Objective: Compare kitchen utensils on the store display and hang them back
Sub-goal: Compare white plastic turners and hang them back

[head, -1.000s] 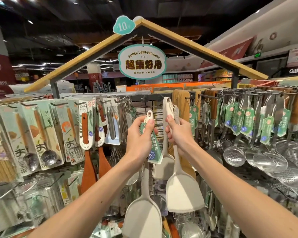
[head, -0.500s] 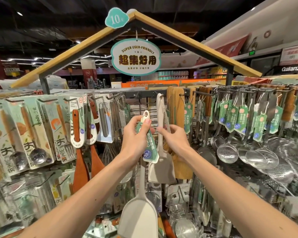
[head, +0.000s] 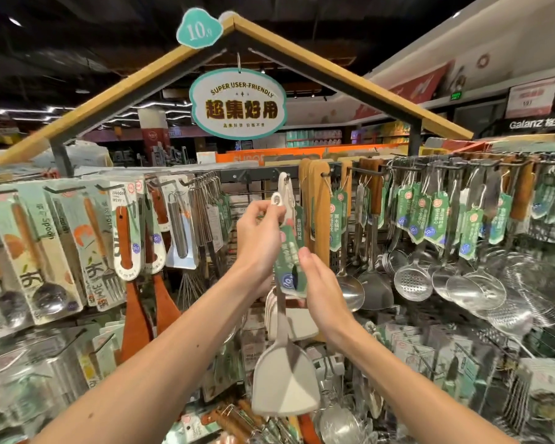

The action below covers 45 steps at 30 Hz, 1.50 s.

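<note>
— Overhead, what frames the rack?
— Wooden roof beams (head: 109, 94), with an oval sign (head: 237, 104) reading "SUPER USER-FRIENDLY" hung under the peak. Dim shop shelving lies behind.
— Far left on the rack?
— Carded spoons and forks (head: 45, 251), then red-handled wooden turners (head: 125, 248) and steel whisks (head: 205, 213) crowding the pegs.
— And the hands?
— The left hand (head: 263, 235) pinches the loop end of a grey spatula (head: 285, 382) between thumb and fingertips. It is raised just below and left of a peg (head: 288, 178) that carries pale spatulas (head: 298, 325). The held one hangs straight down with its blade low in front of the shelf goods. Its green tag (head: 290, 264) dangles beside the handle.
— The right hand?
— The right hand (head: 324, 290) lies against that tag's right edge, thumb up. Its fingers are hidden behind the card, so I cannot tell whether it grips.
— Further right?
— Light wooden paddles (head: 314, 206) hang just beside the peg. Tagged steel skimmers (head: 414, 280) come next, and wire strainers (head: 526, 283) hang at the far end.
</note>
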Tool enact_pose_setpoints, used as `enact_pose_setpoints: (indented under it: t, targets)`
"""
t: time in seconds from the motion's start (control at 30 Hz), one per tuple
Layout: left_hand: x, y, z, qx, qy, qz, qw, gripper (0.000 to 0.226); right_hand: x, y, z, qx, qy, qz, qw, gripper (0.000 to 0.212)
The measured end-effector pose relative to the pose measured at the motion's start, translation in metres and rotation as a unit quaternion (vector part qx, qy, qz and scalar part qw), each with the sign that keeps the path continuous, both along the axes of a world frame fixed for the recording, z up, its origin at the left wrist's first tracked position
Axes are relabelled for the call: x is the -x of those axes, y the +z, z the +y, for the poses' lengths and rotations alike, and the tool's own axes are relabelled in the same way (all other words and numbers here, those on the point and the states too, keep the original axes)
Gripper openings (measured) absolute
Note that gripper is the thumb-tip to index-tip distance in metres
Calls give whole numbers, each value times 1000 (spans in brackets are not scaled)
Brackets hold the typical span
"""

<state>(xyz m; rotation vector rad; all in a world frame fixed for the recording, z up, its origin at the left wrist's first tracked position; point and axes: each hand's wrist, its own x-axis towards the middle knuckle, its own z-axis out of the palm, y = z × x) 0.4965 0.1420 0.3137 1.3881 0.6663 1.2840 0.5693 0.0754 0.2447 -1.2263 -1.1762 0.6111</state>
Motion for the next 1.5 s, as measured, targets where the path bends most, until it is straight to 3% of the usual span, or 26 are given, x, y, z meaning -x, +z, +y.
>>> enact_pose_setpoints:
  t: [0.07,0.17,0.3,0.43,0.63,0.83,0.97,1.17,1.33,1.5]
  targets:
    - [-6,9,1,-10,12,12,1000,10,-5,5,3,-8,-12,-14,1000,4]
    - [-14,21,5,-32,39,20,999,6,-11,13,11,-20,-56,-49,997,15]
    - [-23,33,14,-52,79,32,995,15,-18,24,25,-31,-104,-49,993,7]
    - [-27,33,21,-47,106,58,991,11,-20,19,35,-19,-140,-57,988,22]
    - [-30,29,30,-51,128,72,988,13,-28,16,39,-13,-148,-68,987,19]
    - [-36,28,43,-107,187,125,968,17,-36,19,55,26,-159,-111,981,34]
    - [-41,24,53,-133,209,135,959,14,-37,23,62,28,-172,-147,974,28]
    - [-42,18,68,-159,221,147,951,23,-40,24,72,43,-180,-160,970,35]
    - [-33,15,69,-166,202,175,949,16,-44,17,67,67,-182,-164,967,39]
    - [-8,-8,56,-175,152,258,938,17,-43,-12,36,122,-146,-190,963,46]
